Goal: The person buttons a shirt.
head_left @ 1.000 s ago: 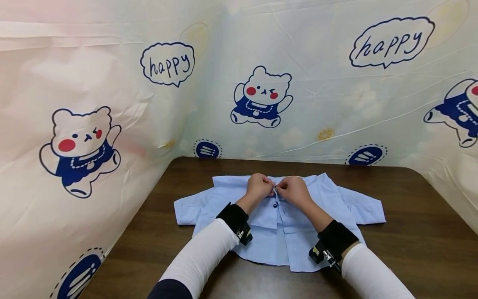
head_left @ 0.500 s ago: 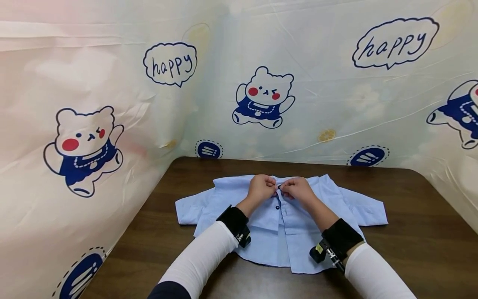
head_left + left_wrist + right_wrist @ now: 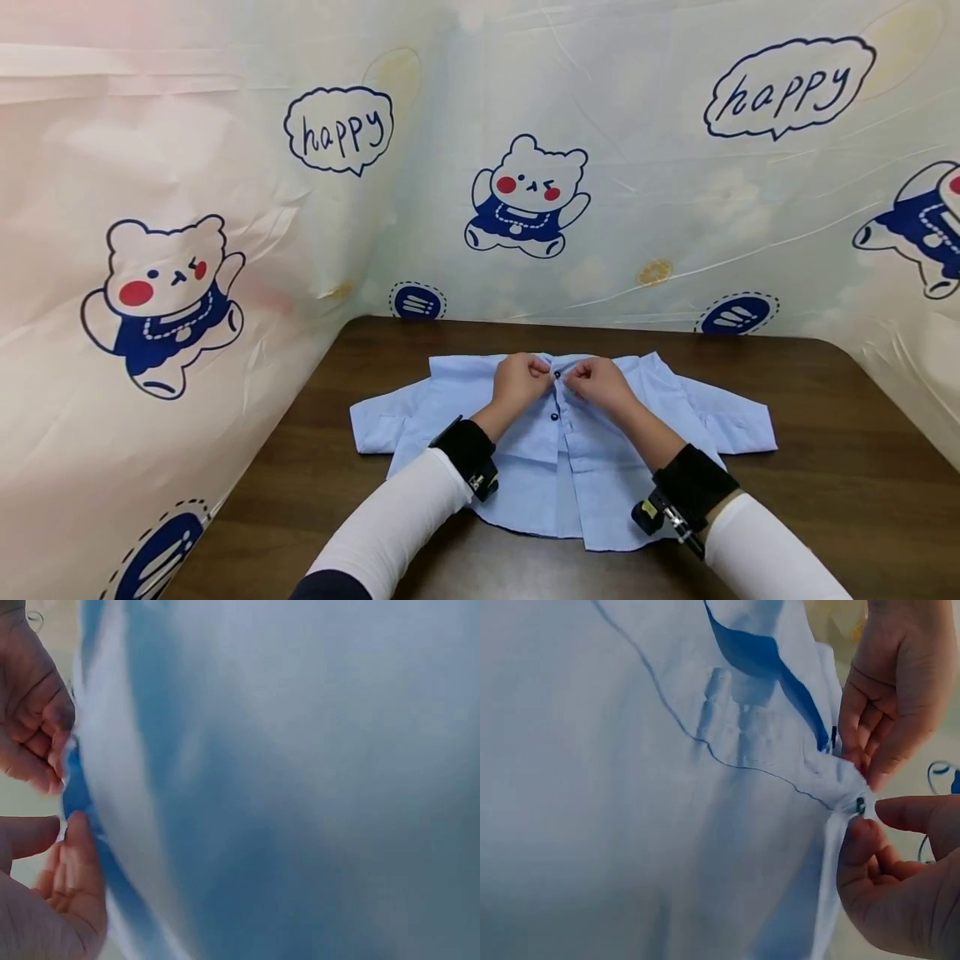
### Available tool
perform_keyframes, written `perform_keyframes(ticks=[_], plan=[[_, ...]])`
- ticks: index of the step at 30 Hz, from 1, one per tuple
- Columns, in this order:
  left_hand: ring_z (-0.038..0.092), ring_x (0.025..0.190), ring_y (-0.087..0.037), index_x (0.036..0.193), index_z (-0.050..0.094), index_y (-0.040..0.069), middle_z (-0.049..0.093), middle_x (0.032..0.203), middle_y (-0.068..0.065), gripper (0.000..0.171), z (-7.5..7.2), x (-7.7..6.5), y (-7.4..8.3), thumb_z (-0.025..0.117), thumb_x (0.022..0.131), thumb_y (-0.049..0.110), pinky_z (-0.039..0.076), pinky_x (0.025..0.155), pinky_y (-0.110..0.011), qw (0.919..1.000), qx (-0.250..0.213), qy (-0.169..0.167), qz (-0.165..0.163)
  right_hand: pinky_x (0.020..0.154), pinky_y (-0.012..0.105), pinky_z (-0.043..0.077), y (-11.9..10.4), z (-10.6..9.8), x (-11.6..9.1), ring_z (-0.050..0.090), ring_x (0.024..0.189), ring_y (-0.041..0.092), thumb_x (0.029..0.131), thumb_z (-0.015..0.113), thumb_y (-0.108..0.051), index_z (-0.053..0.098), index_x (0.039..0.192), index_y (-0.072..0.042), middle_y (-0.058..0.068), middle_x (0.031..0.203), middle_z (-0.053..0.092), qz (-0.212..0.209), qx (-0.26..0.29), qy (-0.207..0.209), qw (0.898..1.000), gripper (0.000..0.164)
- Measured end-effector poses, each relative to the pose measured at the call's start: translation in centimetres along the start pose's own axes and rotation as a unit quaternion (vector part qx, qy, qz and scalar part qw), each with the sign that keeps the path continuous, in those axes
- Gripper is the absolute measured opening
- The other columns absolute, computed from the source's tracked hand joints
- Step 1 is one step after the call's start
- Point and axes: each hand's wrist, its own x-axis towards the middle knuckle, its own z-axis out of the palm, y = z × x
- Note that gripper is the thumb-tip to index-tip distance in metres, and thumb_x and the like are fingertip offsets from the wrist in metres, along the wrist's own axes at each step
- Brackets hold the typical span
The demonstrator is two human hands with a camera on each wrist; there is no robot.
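Observation:
A light blue short-sleeved shirt (image 3: 622, 467) lies spread on the table, its front facing up. My left hand (image 3: 522, 383) pinches the front edge near the collar; the left wrist view shows its thumb (image 3: 34, 834) and finger meeting at the cloth edge. Just to the right, my right hand (image 3: 602, 385) pinches the shirt's edge, its thumb by a dark button (image 3: 860, 805). Between the hands in the head view sits the upper button (image 3: 557, 375). A lower dark button (image 3: 554, 417) shows beneath it. Below that, the two front panels part. Whether the upper button is through its hole cannot be told.
The brown wooden table (image 3: 810, 517) extends on both sides of the shirt. A pale printed sheet (image 3: 645, 200) with bears and "happy" bubbles stands around its back and sides. Both wrists wear black straps with small cameras.
My right fingertips have drawn slightly right, away from the upper button, which shows more plainly between the hands. The left hand stays at the shirt edge. The shirt has hardly moved.

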Motion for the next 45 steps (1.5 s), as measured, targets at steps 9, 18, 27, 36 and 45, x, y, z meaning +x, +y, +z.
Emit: perform_keyframes(ticks=[9,18,27,36,45], plan=[[0.060,0.068,-0.009,0.077,0.079,0.012,0.069,0.070,0.006,0.005,-1.3,-3.0,0.6,0.077,0.081,0.012,0.046,0.062,-0.021,0.9771,0.147,-0.136,0.070,0.052,0.028,0.039,0.0,1.6,-4.3,0.048,0.056,0.015,0.079,0.080,-0.026,0.057,0.072,-0.009,0.000,0.061,0.051,-0.060,-0.233,-0.058,0.969,0.029],[0.049,0.055,-0.005,0.063,0.072,0.014,0.059,0.058,0.011,0.014,-0.3,-4.0,0.2,0.079,0.075,0.011,0.041,0.054,-0.020,0.9756,0.156,-0.142,0.061,0.051,0.027,0.034,0.4,3.2,-4.9,0.043,0.051,0.015,0.081,0.073,-0.012,0.052,0.065,-0.010,-0.002,0.055,0.041,-0.077,-0.267,-0.024,0.960,0.027],[0.058,0.046,-0.006,0.064,0.074,0.006,0.062,0.050,0.003,0.012,-0.7,-4.6,0.0,0.075,0.076,0.004,0.048,0.052,-0.020,0.9860,-0.029,-0.153,-0.058,0.061,0.030,0.048,0.4,2.1,-5.9,0.052,0.062,0.013,0.082,0.066,0.002,0.074,0.084,0.001,0.003,0.071,0.064,-0.090,-0.157,0.012,0.983,0.008],[0.063,0.055,-0.012,0.085,0.070,-0.009,0.067,0.066,-0.011,0.005,-1.2,-5.0,0.7,0.070,0.081,-0.008,0.056,0.058,-0.026,0.9148,-0.295,-0.172,-0.216,0.062,0.027,0.048,0.1,1.1,-6.5,0.056,0.068,0.015,0.090,0.061,0.003,0.072,0.102,0.006,0.009,0.087,0.069,-0.016,0.047,-0.003,0.999,0.016],[0.065,0.059,-0.011,0.093,0.070,-0.009,0.068,0.072,-0.011,0.008,-1.2,-5.6,0.5,0.068,0.085,-0.006,0.056,0.062,-0.026,0.8963,-0.335,-0.166,-0.239,0.061,0.025,0.049,0.2,2.0,-6.4,0.056,0.071,0.015,0.089,0.062,0.004,0.073,0.100,0.005,0.007,0.087,0.069,-0.025,0.041,-0.002,0.999,0.015]])
